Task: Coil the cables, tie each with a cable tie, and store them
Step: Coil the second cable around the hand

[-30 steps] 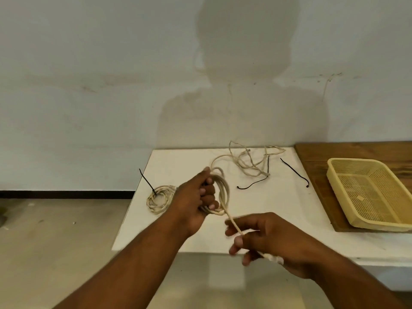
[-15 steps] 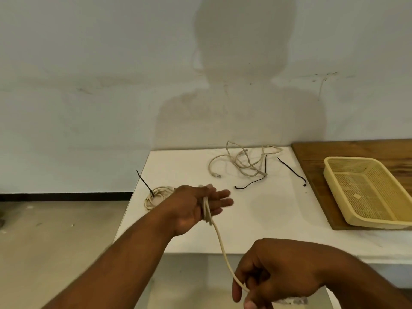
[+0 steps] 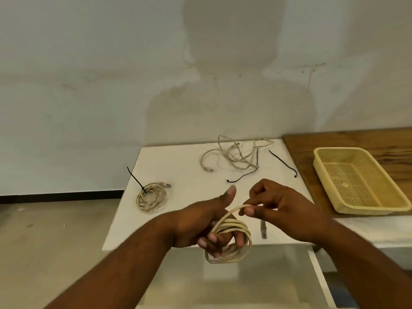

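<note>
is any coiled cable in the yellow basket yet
No, no cable shows in the yellow basket; the one tied coil lies on the white table, far to its left.

Soft, fairly bright indoor light from behind the person throws a broad, soft-edged head-and-shoulders shadow (image 3: pixel 231 85) onto the far wall (image 3: pixel 66 85). The white table (image 3: pixel 182 166) reads bright. The left hand (image 3: pixel 200 226) and right hand (image 3: pixel 283 210) look slightly soft. The loose end of the cable (image 3: pixel 234 225) is smeared by motion. Wide-angle bending curves the frame's edges.
</note>
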